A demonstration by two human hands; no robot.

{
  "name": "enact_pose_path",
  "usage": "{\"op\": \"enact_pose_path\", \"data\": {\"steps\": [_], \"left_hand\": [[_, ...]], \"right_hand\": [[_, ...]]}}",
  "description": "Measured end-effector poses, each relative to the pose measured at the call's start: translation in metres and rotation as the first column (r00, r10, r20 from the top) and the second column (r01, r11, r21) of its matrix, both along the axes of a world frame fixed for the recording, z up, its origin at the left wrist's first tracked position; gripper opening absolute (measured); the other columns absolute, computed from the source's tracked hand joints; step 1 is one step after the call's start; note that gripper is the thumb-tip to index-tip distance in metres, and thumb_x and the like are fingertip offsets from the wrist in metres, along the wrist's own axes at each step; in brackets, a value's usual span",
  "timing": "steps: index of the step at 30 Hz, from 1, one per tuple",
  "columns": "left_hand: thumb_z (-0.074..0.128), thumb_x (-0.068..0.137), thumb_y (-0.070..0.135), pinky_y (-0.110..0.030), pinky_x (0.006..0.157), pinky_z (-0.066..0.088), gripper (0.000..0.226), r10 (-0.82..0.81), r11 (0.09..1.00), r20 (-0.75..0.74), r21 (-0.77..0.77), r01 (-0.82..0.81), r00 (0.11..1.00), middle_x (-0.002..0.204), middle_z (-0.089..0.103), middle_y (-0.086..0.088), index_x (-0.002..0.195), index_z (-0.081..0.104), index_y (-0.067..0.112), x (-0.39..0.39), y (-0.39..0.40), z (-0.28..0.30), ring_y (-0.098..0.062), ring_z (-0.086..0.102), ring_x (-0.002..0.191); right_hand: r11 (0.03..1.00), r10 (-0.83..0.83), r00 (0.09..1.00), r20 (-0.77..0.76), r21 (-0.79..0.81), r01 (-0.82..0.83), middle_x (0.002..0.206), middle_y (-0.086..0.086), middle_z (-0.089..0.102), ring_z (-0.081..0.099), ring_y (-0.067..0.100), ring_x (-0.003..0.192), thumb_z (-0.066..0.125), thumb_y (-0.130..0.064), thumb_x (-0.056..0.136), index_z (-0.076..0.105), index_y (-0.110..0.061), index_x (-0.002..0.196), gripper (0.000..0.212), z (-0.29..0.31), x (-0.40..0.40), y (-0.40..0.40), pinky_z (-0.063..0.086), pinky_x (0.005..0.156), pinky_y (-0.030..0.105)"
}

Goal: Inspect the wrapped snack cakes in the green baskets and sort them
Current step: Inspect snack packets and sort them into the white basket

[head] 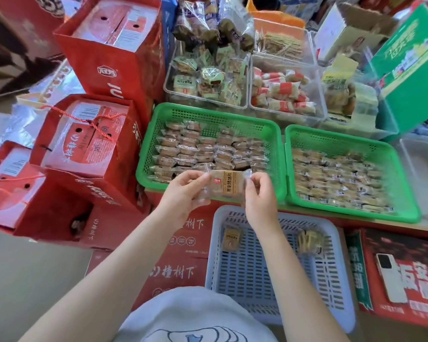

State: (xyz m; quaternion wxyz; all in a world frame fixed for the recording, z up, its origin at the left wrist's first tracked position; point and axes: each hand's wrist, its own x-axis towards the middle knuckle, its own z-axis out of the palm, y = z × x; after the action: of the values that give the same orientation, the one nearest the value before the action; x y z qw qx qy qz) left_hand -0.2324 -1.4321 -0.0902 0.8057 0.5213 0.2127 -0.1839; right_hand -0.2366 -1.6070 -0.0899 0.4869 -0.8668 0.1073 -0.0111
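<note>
A wrapped snack cake (229, 185) with a tan label is held flat over the front rim of the left green basket (158, 112). My left hand (183, 193) pinches its left wrapper end, and my right hand (258, 193) pinches its right end. The left green basket holds several rows of brown wrapped cakes (203, 149). Paler wrapped cakes (336, 178) fill the right green basket (403, 156). Below my hands, a pale blue-grey basket (341, 267) contains one wrapped cake (230, 239) at its left and another wrapped snack (309, 241) at its right.
Red gift bags and boxes (84, 149) are stacked at the left. Clear bins of other wrapped snacks (208, 82) stand behind the green baskets, with a green carton (410, 65) at the right. A white phone (391, 277) lies on a red box at lower right.
</note>
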Motion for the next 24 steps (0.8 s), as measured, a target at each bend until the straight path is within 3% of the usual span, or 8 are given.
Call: {"op": "enact_pose_path", "data": {"steps": [3,6,9,12,17,20,24], "left_hand": [[0.066,0.096,0.016,-0.021,0.054,0.054,0.009,0.0,0.998,-0.014,-0.066,-0.001,1.0,0.089,0.074,-0.006,0.088,0.062,0.016,-0.008,-0.003,0.005,-0.014,0.07,0.073],[0.06,0.099,0.013,-0.023,0.06,0.059,0.011,-0.019,0.997,0.001,-0.077,0.019,1.0,0.083,0.075,-0.002,0.088,0.059,0.014,-0.016,-0.001,0.011,-0.011,0.071,0.068],[0.056,0.101,0.011,-0.029,0.069,0.062,0.012,-0.065,0.997,0.053,-0.033,0.067,0.996,0.085,0.075,-0.004,0.089,0.057,0.011,-0.024,0.003,0.014,-0.013,0.073,0.073],[0.053,0.103,0.009,-0.03,0.065,0.062,0.013,-0.078,0.996,0.081,-0.033,0.081,0.994,0.087,0.073,-0.007,0.09,0.054,0.011,-0.03,0.005,0.016,-0.016,0.074,0.075],[0.052,0.104,0.01,-0.028,0.06,0.06,0.013,-0.027,0.998,0.08,-0.05,0.031,0.996,0.095,0.074,-0.014,0.091,0.052,0.012,-0.039,0.004,0.018,-0.02,0.073,0.077],[0.055,0.103,0.012,-0.025,0.055,0.057,0.01,0.035,0.996,0.052,0.08,-0.04,0.998,0.104,0.073,-0.02,0.093,0.053,0.011,-0.04,-0.001,0.017,-0.023,0.072,0.08],[0.051,0.105,0.016,-0.021,0.049,0.05,0.014,0.042,0.896,0.095,0.436,-0.08,0.995,0.101,0.071,-0.014,0.091,0.053,0.013,-0.038,-0.01,0.013,-0.012,0.067,0.064]], "right_hand": [[0.997,-0.047,0.997,-0.056,0.053,0.05,0.079,0.001,0.046,0.041,0.013,0.064,0.041,-0.014,0.104,0.048,-0.01,0.096,0.012,0.003,-0.006,0.005,0.034,0.056,0.019],[0.98,-0.079,0.985,-0.155,0.167,0.105,0.078,0.005,0.047,0.04,0.017,0.063,0.038,-0.01,0.101,0.049,-0.011,0.098,0.012,0.004,-0.012,0.007,0.033,0.055,0.03],[0.965,-0.091,0.981,-0.173,0.227,0.129,0.08,0.007,0.05,0.045,0.019,0.069,0.04,-0.025,0.105,0.053,-0.012,0.097,0.02,0.008,-0.02,0.008,0.036,0.059,0.031],[0.98,-0.069,0.996,-0.061,0.185,0.079,0.075,0.004,0.046,0.041,0.011,0.064,0.04,-0.036,0.107,0.054,-0.002,0.096,0.038,0.014,-0.028,0.007,0.034,0.057,0.023],[0.983,-0.105,0.986,0.131,0.162,0.083,0.064,-0.004,0.043,0.036,0.005,0.053,0.045,-0.023,0.106,0.054,-0.009,0.087,0.026,0.021,-0.034,0.008,0.031,0.051,0.017],[0.975,-0.128,0.983,0.133,0.199,0.101,0.06,-0.006,0.043,0.034,0.005,0.049,0.046,-0.023,0.106,0.055,-0.013,0.086,0.023,0.023,-0.037,0.012,0.03,0.047,0.017],[0.919,-0.206,0.978,-0.001,0.342,0.194,0.063,-0.008,0.05,0.041,0.004,0.051,0.049,-0.027,0.104,0.058,-0.018,0.089,0.02,0.021,-0.038,0.015,0.036,0.05,0.018]]}}
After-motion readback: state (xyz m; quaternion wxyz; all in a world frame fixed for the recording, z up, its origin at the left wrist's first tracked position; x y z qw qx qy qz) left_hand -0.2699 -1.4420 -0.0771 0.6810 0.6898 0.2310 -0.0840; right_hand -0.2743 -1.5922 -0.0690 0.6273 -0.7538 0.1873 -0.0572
